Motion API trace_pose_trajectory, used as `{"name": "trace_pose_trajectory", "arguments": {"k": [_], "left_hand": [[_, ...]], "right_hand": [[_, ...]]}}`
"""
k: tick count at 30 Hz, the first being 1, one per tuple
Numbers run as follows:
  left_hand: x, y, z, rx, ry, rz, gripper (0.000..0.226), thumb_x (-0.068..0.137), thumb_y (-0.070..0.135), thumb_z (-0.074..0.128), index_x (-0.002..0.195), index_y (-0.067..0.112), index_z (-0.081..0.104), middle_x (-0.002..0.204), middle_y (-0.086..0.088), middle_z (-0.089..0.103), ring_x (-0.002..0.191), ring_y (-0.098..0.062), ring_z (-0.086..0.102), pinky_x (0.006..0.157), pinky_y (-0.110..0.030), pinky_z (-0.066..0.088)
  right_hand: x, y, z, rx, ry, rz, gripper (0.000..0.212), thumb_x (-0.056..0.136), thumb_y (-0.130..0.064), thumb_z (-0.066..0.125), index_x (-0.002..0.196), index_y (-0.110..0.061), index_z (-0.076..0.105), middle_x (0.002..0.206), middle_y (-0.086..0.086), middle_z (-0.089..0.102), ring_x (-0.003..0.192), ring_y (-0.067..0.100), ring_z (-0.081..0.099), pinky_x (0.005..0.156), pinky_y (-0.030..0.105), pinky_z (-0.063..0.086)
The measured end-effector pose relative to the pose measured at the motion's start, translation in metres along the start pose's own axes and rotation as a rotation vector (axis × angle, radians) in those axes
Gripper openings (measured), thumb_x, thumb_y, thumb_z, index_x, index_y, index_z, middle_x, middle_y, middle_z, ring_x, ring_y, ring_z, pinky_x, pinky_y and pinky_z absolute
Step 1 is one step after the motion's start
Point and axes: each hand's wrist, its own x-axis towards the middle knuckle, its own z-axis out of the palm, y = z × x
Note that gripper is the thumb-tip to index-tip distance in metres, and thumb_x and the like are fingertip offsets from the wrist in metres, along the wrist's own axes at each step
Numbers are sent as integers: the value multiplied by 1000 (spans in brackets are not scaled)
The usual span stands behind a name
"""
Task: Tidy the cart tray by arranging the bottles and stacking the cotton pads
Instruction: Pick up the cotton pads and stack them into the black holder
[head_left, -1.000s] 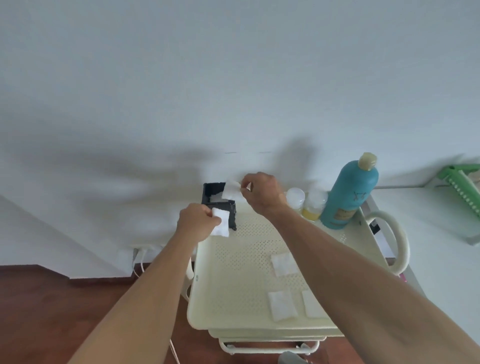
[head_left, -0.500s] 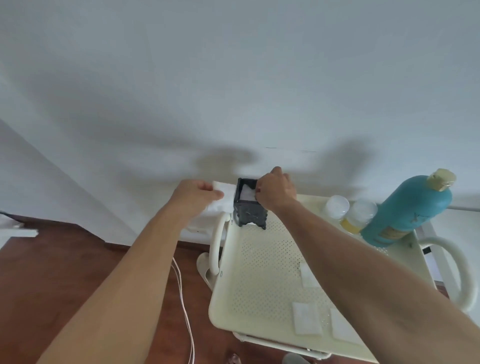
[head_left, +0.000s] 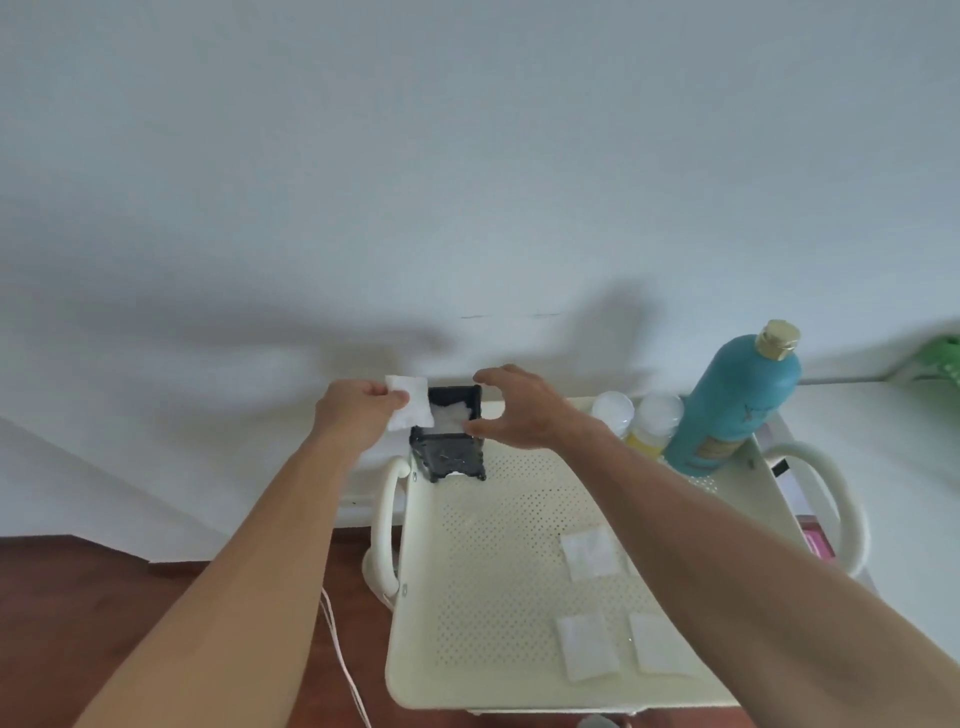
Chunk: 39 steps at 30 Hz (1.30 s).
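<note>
A small black holder (head_left: 451, 456) stands at the far left corner of the cream perforated cart tray (head_left: 498, 551), with white cotton pads inside it. My left hand (head_left: 356, 413) pinches one square cotton pad (head_left: 409, 400) just left of the holder. My right hand (head_left: 519, 408) hovers over the holder's right side, fingers spread and empty. Three loose pads lie on the tray: one in the middle right (head_left: 592, 553) and two near the front (head_left: 587, 647) (head_left: 657, 644). A tall teal bottle (head_left: 737, 405) and two small white-capped bottles (head_left: 615, 410) (head_left: 657, 421) stand at the tray's far right.
The cart has looped handles on the left (head_left: 384, 525) and right (head_left: 826, 499) and stands against a white wall. A white cable (head_left: 343, 654) runs over the wooden floor on the left. A green object (head_left: 940, 358) sits at the far right edge.
My right hand has let go of its pad into the holder and lifted off with fingers spread. My left hand still holds its pad beside the holder.
</note>
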Motion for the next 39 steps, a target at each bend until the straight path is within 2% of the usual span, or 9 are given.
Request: {"name": "trace_pose_trajectory", "arguments": {"k": [7, 9, 14, 19, 22, 24, 26, 33, 39], "left_hand": [[4, 16, 31, 69, -84, 31, 17, 74, 29, 76, 63, 23, 64, 70, 5, 62, 70, -16, 58, 67, -26, 45], [5, 18, 35, 146, -95, 26, 10, 73, 31, 77, 73, 23, 71, 74, 3, 65, 72, -17, 61, 66, -25, 46], [4, 15, 37, 330, -12, 82, 24, 73, 41, 76, 90, 24, 74, 81, 2, 65, 83, -23, 65, 76, -34, 54], [8, 17, 27, 291, 153, 282, 21, 72, 40, 76, 79, 27, 62, 73, 11, 57, 76, -19, 59, 66, -30, 46], [14, 26, 21, 411, 10, 368, 10, 73, 39, 75, 75, 32, 68, 69, 17, 62, 73, -13, 62, 64, -26, 45], [15, 32, 23, 597, -150, 376, 9, 71, 40, 73, 75, 32, 72, 72, 12, 67, 73, -13, 64, 60, -25, 46], [14, 36, 29, 728, -203, 355, 13, 68, 40, 73, 78, 33, 75, 74, 7, 69, 71, -16, 64, 57, -25, 44], [14, 33, 49, 930, -133, 304, 24, 72, 37, 68, 94, 28, 72, 81, 1, 60, 71, -24, 57, 61, -28, 43], [9, 30, 44, 821, -65, 326, 16, 77, 31, 64, 88, 32, 75, 81, -1, 63, 73, -26, 59, 61, -28, 41]], "right_hand": [[-1, 3, 7, 110, -67, 33, 87, 74, -39, 76, 146, -20, 31, 143, 2, 45, 128, 22, 46, 107, 42, 40], [-2, 4, 8, 136, -52, 39, 86, 75, -38, 75, 146, -21, 30, 142, 2, 47, 126, 22, 47, 106, 41, 41], [-1, 4, 8, 144, -49, 44, 86, 76, -40, 75, 147, -22, 29, 143, 1, 47, 126, 21, 48, 106, 39, 41], [0, 6, 8, 174, -38, 47, 86, 75, -39, 76, 146, -23, 31, 141, 1, 50, 124, 21, 50, 105, 38, 41], [1, 7, 7, 181, -41, 49, 85, 76, -39, 76, 146, -23, 31, 140, 2, 51, 124, 21, 49, 105, 39, 41], [2, 7, 7, 188, -46, 48, 85, 76, -38, 76, 147, -23, 30, 141, 1, 50, 124, 21, 49, 105, 39, 41], [2, 7, 7, 194, -46, 47, 85, 76, -38, 76, 146, -23, 31, 141, 1, 50, 124, 21, 50, 104, 39, 42], [-1, 5, 9, 194, -41, 51, 80, 77, -36, 75, 144, -23, 33, 140, 3, 50, 121, 24, 51, 101, 39, 43], [-6, 3, 10, 143, -39, 73, 90, 80, -40, 71, 151, -25, 17, 149, 1, 40, 129, 24, 45, 107, 40, 38]]}}
